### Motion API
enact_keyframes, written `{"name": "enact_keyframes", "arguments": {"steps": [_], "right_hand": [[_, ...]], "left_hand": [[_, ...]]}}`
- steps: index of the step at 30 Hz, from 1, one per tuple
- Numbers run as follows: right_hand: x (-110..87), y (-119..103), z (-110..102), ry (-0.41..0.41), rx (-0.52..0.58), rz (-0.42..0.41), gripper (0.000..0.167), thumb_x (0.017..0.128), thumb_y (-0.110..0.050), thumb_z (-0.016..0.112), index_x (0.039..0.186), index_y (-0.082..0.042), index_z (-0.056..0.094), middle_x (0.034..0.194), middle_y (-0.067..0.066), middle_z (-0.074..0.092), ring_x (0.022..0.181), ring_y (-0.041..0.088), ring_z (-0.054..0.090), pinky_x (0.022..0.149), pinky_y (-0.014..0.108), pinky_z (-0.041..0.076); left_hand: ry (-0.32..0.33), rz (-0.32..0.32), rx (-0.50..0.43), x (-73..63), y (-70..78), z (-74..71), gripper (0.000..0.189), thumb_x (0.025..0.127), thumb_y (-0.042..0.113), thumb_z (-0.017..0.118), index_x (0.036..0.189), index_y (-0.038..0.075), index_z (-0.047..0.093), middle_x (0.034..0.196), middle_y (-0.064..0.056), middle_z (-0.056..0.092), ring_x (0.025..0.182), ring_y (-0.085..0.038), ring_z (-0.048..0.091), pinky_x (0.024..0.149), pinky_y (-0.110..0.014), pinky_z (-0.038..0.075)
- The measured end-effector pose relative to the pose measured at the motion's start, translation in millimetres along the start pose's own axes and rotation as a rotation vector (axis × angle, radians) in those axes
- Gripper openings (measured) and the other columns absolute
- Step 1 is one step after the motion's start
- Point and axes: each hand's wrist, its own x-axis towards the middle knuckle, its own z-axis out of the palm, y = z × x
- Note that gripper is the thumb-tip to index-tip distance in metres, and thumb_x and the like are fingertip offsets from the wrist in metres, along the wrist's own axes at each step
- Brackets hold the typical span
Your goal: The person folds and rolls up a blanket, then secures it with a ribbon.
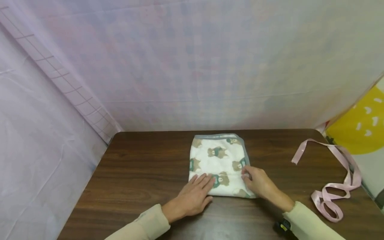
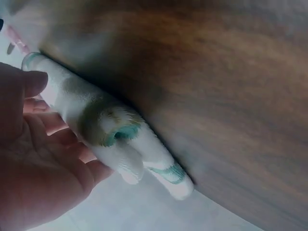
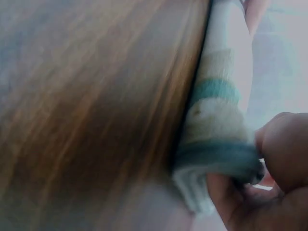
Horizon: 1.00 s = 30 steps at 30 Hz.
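Observation:
A folded towel [image 1: 224, 158], white with brown bears in green and a grey-blue edging, lies on the brown wooden table. My left hand [image 1: 195, 194] rests on its near left part, fingers straight and spread over the fabric. In the left wrist view the palm of that hand [image 2: 43, 159] faces the towel's thick folded side [image 2: 103, 115]. At the near right side my right hand [image 1: 260, 181] pinches the edged border between thumb and fingers. The right wrist view shows the fingers of this hand [image 3: 269, 187] at the layered corner of the towel [image 3: 219, 156], some of them hidden behind it.
A long pink ribbon [image 1: 329, 194] lies in loops at the table's right side, one end toward the back. The wooden table [image 1: 144, 166] meets a pale checked curtain [image 1: 192, 66] behind. A yellow patterned item [image 1: 363, 126] hangs beyond the right edge.

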Motion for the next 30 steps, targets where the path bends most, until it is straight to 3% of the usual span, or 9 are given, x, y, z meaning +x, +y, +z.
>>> {"name": "enact_keyframes", "arguments": {"steps": [5,8,10,13,18,25,30], "right_hand": [[-7.6,-13.4,-1.8,0.075,-0.249,-0.153,0.026,0.083,-0.011,0.075,0.106,-0.003,0.065,0.096,0.016,0.063,0.072,0.029,0.063,0.055,0.041,0.052],[-14.2,-21.8,-4.2,0.085,-0.378,-0.312,0.037,0.082,-0.018,0.077,0.115,-0.004,0.064,0.111,0.020,0.062,0.090,0.036,0.063,0.069,0.049,0.054],[-19.9,-25.7,-4.4,0.051,-0.417,-0.436,0.043,0.082,-0.020,0.077,0.120,-0.004,0.064,0.118,0.021,0.061,0.102,0.038,0.060,0.081,0.054,0.052],[-29.9,-27.7,-2.9,-0.066,-0.448,-0.541,0.055,0.082,-0.023,0.077,0.130,-0.006,0.059,0.128,0.020,0.059,0.114,0.038,0.056,0.092,0.057,0.048],[-36.1,-24.8,-0.8,-0.175,-0.422,-0.523,0.072,0.078,-0.014,0.077,0.143,-0.007,0.049,0.137,0.021,0.056,0.121,0.043,0.054,0.097,0.062,0.044],[-24.3,-19.4,-5.5,-0.250,-0.269,-0.436,0.079,0.069,0.003,0.077,0.142,0.001,0.048,0.132,0.025,0.059,0.118,0.047,0.056,0.098,0.062,0.044],[-17.9,-19.7,-9.4,-0.294,-0.253,-0.389,0.083,0.065,0.005,0.082,0.141,0.003,0.049,0.133,0.028,0.057,0.116,0.046,0.057,0.096,0.058,0.047]], "left_hand": [[-0.046,-0.013,-0.004,-0.2,-2.0,3.3,0.062,0.104,0.041,0.044,0.157,0.012,0.028,0.160,-0.009,0.031,0.148,-0.024,0.029,0.119,-0.044,0.026],[-0.049,-0.013,0.007,0.1,-2.6,4.8,0.063,0.104,0.041,0.045,0.157,0.013,0.028,0.161,-0.008,0.031,0.148,-0.024,0.029,0.119,-0.044,0.026],[-0.056,-0.011,0.012,0.2,-3.1,5.5,0.063,0.103,0.040,0.046,0.157,0.013,0.027,0.161,-0.008,0.030,0.148,-0.024,0.028,0.119,-0.044,0.026],[-0.073,-0.014,0.010,0.7,-4.1,5.3,0.064,0.102,0.036,0.049,0.158,0.014,0.025,0.162,-0.007,0.029,0.148,-0.023,0.027,0.119,-0.043,0.025],[-0.103,-0.019,0.010,3.6,-7.1,2.8,0.069,0.098,0.026,0.055,0.158,0.015,0.024,0.162,-0.007,0.027,0.149,-0.022,0.026,0.120,-0.043,0.025],[-0.113,0.002,0.053,7.8,-10.1,-2.0,0.074,0.094,0.023,0.062,0.158,0.015,0.026,0.161,-0.006,0.030,0.147,-0.021,0.031,0.119,-0.041,0.027],[-0.126,0.017,0.070,10.9,-12.7,-2.5,0.077,0.092,0.020,0.065,0.158,0.016,0.025,0.161,-0.005,0.030,0.147,-0.019,0.031,0.119,-0.040,0.027]]}}
